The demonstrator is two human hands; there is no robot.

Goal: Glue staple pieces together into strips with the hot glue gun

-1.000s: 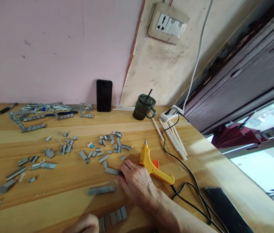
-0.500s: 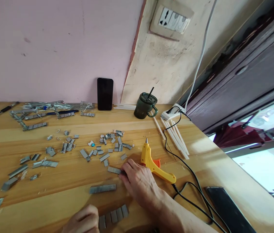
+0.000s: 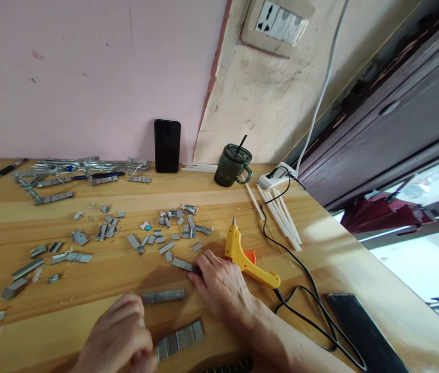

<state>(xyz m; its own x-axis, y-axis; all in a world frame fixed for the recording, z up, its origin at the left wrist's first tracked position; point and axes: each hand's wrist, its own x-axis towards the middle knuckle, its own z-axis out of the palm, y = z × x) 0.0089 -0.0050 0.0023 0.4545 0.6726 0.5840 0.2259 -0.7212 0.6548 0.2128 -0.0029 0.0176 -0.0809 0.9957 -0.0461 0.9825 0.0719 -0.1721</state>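
My right hand (image 3: pixel 219 282) rests on the wooden table with its fingers closed on one end of a grey metal strip (image 3: pixel 183 264), which looks like a short row of staples. Lower in view, my left hand (image 3: pixel 116 331) is raised with curled fingers; what they hold, if anything, is hidden. Just beyond its knuckles lies a longer grey strip (image 3: pixel 164 296). A segmented grey strip (image 3: pixel 180 339) lies between my two hands, near the front. Beside my right hand, a yellow glue gun (image 3: pixel 238 248) lies on the table, nozzle pointing away from me.
Loose grey metal pieces (image 3: pixel 107 228) are scattered over the left and middle. White glue sticks (image 3: pixel 281 217) lie by a power strip (image 3: pixel 276 177). A dark mug (image 3: pixel 232 166) and a phone (image 3: pixel 167 146) stand near the wall. A black cable (image 3: pixel 301 267) loops past another phone (image 3: pixel 365 331).
My left hand has risen and moved farther onto the table, away from the segmented strip, which shows more now. My right hand stays at its strip. The view has shifted slightly.
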